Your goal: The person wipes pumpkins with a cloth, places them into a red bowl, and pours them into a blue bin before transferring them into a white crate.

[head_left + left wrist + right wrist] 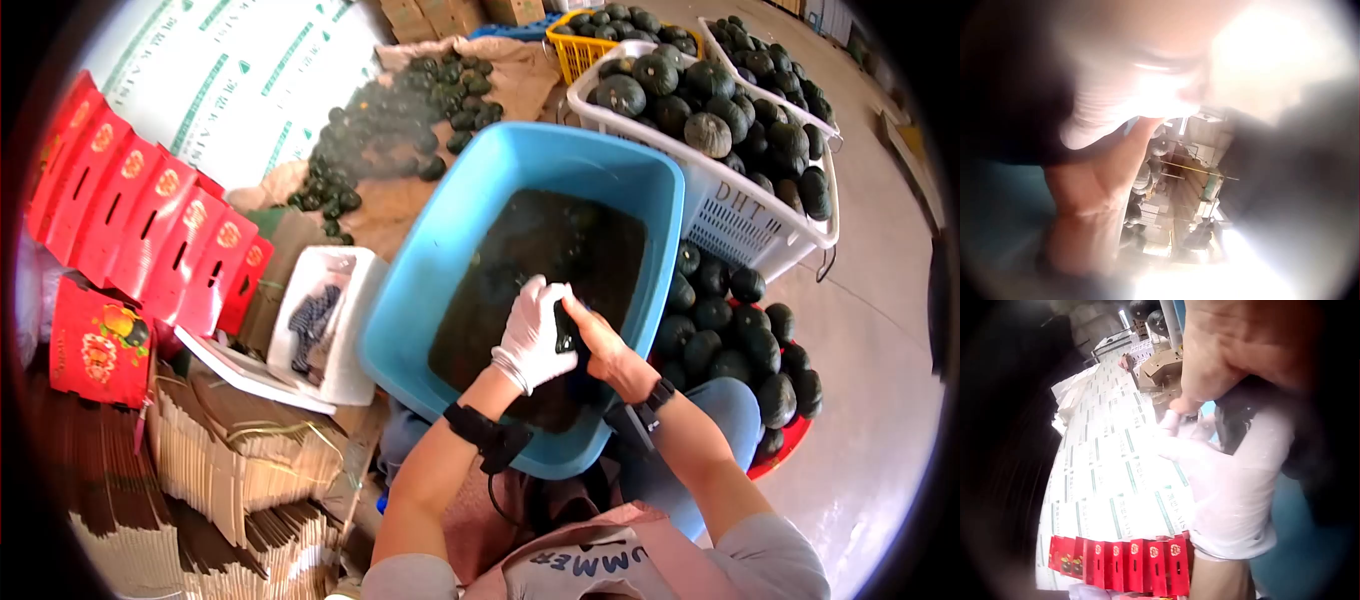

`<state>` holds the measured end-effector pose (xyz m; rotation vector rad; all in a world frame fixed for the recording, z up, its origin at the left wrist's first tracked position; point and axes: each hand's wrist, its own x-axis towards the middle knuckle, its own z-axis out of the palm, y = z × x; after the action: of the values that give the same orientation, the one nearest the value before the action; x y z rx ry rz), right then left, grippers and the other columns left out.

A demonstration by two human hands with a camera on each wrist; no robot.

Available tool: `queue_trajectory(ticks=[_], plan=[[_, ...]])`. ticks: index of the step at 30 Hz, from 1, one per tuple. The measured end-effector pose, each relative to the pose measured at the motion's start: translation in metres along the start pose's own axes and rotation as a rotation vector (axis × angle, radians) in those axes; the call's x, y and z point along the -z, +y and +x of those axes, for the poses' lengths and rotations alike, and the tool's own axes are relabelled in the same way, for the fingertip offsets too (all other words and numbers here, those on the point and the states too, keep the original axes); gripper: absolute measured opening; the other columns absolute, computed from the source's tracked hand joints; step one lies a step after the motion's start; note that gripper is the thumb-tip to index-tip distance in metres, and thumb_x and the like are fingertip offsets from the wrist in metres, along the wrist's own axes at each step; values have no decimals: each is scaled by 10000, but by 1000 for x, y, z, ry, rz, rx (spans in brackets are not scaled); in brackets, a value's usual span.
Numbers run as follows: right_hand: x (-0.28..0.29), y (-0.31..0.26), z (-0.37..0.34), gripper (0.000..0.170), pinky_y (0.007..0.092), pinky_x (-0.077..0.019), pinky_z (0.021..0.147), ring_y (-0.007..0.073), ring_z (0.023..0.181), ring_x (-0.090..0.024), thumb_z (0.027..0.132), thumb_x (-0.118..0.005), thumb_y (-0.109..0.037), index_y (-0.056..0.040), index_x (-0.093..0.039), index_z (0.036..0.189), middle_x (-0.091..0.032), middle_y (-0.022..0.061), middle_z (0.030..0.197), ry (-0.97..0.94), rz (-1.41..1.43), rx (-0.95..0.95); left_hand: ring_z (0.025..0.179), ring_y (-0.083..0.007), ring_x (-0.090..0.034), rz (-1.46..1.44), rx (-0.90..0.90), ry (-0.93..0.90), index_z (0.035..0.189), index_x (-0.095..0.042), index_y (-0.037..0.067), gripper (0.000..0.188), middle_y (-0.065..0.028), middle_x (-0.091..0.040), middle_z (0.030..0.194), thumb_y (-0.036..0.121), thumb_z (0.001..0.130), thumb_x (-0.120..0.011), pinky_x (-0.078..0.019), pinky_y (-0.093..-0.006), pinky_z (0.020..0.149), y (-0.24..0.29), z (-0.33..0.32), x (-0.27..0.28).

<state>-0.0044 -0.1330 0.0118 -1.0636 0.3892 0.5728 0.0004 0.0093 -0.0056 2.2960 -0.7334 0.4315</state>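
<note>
Both hands are over the blue tub [410,290], which holds murky brown water [490,260]. My left hand [535,335], in a white glove, grips a small dark green pumpkin [566,332] from the left. The bare right hand [606,345] holds the same pumpkin from the right, thumb up near the gloved fingertips. Most of the pumpkin is hidden between the palms; the right wrist view shows a wet, dark part of it [1234,419] beside the glove. Something dark blue shows below the right hand.
A white crate [735,225] and a yellow basket [572,55] full of pumpkins stand at the back right. More pumpkins fill a red basin [785,445] by the right knee and lie on brown paper [520,75]. Left are a foam box [350,345], red cartons [150,230] and stacked cardboard [200,450].
</note>
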Motion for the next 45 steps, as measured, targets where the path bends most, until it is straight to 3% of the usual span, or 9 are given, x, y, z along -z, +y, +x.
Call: queue_trajectory(ticks=[7,11,16,19,25,30,34,37,45], plan=[[12,13,32,510,337,-513,843,177,929,-669,928,-620,-531,-46,-687,1070,-712,70,1040,-183,350,-37,1294,-206,-444,-1079,534,320,1457,-361,25,655,-115,-478,1375,245,904,-636,-373,-354,1089,18,-14,-9],[7,39,33,490,367,-508,797,257,842,-669,1010,-512,-445,19,-615,1129,-692,151,931,156,-543,475,1130,-148,-555,-1100,535,588,1292,-557,38,349,-70,-603,1212,174,971,-548,-416,-292,1030,5,-17,-29],[-8,61,-4,678,458,-98,1209,471,1477,-92,1044,-406,-362,87,-190,1504,-190,307,1558,-161,-835,846,746,-159,-636,-1454,924,415,881,-542,45,488,-82,-617,893,525,968,-553,-530,-324,610,-20,-22,-30],[-9,63,-3,552,431,-202,1184,414,1449,-245,1049,-395,-280,71,-303,1465,-293,292,1519,26,-1165,1099,680,-172,-603,-1590,868,536,872,-488,75,464,-47,-572,802,519,1007,-486,-504,-310,598,-10,-22,-45],[36,24,51,624,414,-546,794,265,831,-677,1004,-405,-591,-36,-673,905,-707,129,920,-193,201,-242,833,-65,-510,-1035,731,59,988,-581,40,166,7,-563,886,185,949,-653,-443,-246,769,39,-26,-20],[31,37,54,399,376,-512,844,217,1013,-615,949,-657,-285,-33,-584,1250,-653,81,1119,253,161,53,880,-325,-621,-2019,1542,366,1094,-589,89,646,-100,-621,892,656,794,-662,-518,-578,754,-25,24,43],[32,50,47,728,359,-429,1028,251,1214,-532,770,-558,119,0,-378,1464,-528,118,1346,358,-116,258,1136,-381,-524,-1525,921,835,1252,-488,-8,916,-285,-551,1156,785,799,-557,-452,-573,997,-103,70,65],[32,54,52,825,347,-251,1179,326,1409,-358,690,-466,144,-1,-334,1492,-387,169,1487,340,-442,685,1384,-347,-402,-276,901,-293,1463,-414,27,1027,-211,-510,1409,694,737,-705,-377,-448,1114,-191,56,-1],[36,50,34,1039,275,-139,1179,210,1514,-122,667,-399,222,-125,-88,1595,-162,55,1635,157,-391,522,1295,-378,-483,224,1049,-569,1462,-394,160,989,-229,-426,1434,439,634,-859,-446,-475,1054,-226,20,-113]])
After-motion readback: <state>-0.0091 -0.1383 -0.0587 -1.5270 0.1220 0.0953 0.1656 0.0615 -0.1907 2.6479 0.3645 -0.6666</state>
